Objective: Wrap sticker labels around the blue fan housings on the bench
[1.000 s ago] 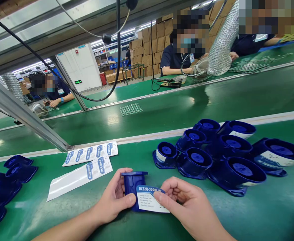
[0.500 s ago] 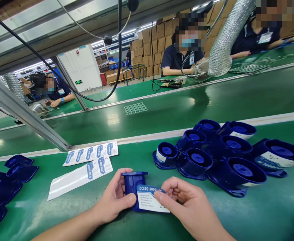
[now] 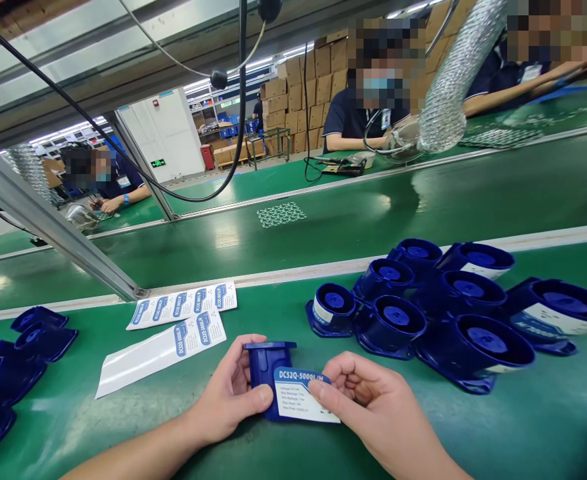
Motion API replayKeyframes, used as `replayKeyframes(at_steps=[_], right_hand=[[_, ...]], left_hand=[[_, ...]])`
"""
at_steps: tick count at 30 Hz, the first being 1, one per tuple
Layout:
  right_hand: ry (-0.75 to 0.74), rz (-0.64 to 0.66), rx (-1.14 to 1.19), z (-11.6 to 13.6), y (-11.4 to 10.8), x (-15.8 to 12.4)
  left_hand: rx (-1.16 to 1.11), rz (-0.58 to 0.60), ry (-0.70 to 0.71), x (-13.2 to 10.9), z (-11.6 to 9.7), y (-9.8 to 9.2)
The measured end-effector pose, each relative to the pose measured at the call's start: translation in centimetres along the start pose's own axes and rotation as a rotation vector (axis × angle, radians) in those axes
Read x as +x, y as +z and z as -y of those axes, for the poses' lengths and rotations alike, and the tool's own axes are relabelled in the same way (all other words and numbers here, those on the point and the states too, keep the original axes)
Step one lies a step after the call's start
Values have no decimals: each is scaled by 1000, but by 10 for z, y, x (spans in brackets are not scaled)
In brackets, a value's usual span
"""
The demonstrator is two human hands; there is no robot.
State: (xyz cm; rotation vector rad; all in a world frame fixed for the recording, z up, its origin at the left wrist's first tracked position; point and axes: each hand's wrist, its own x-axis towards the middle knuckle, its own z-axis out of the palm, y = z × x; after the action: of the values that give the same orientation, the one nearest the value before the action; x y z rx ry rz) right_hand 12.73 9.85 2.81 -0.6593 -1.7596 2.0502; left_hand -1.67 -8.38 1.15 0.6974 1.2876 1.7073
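Note:
A blue plastic pump housing (image 3: pixel 262 363) is gripped on its left side by my left hand (image 3: pixel 236 393), thumb across the front and fingers behind. Its flanged end faces up. Between the thumb and fingers of my right hand (image 3: pixel 368 403) is the right end of a blue-and-white label (image 3: pixel 296 393) printed "DC52Q-5000L/H". The label's left part lies against the housing's front; its right part stands off to the side. Further left lie two label sheets, a full one (image 3: pixel 143 313) and one (image 3: pixel 138 367) with much bare white backing.
Several blue housings, some labelled, stand at the right (image 3: pixel 391 320); more lie at the left edge (image 3: pixel 3 380). A circuit-board panel (image 3: pixel 281 215) lies on the green belt (image 3: pixel 198 247) beyond the pale rail. Co-workers sit across. A metal post (image 3: pixel 63 220) rises at left.
Both hands, the housing and the label look nearly unchanged. The circuit-board panel has shifted slightly right along the belt. The co-worker at far right has stretched out an arm.

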Motion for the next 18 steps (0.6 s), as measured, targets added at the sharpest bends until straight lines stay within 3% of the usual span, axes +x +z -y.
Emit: replayKeyframes(at_steps=[18], right_hand=[[22,20,-1,2,0,1]], left_hand=[[14,-7,-2,-1,1,0]])
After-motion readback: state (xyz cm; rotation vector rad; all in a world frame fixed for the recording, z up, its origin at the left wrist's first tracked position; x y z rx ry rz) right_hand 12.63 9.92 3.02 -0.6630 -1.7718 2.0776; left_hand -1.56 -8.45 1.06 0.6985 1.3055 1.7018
